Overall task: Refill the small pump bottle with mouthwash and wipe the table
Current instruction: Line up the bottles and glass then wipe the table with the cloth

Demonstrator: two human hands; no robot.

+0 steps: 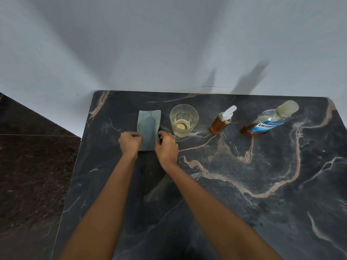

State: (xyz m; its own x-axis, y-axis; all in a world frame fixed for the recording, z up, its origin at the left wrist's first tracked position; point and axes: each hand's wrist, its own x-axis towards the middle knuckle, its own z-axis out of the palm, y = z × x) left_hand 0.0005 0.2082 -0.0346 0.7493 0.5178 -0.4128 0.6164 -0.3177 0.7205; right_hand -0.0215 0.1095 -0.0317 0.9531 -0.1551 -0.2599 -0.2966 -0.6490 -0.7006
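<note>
Both hands, the left hand and right hand, are pinching the cloth's near edges on the surface; wiping looks underway, next sweeping it across.

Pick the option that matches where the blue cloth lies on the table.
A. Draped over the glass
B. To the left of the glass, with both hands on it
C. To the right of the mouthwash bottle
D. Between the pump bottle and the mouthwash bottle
B: the blue cloth lies flat left of the glass, with the left hand and right hand gripping its near end.
</note>
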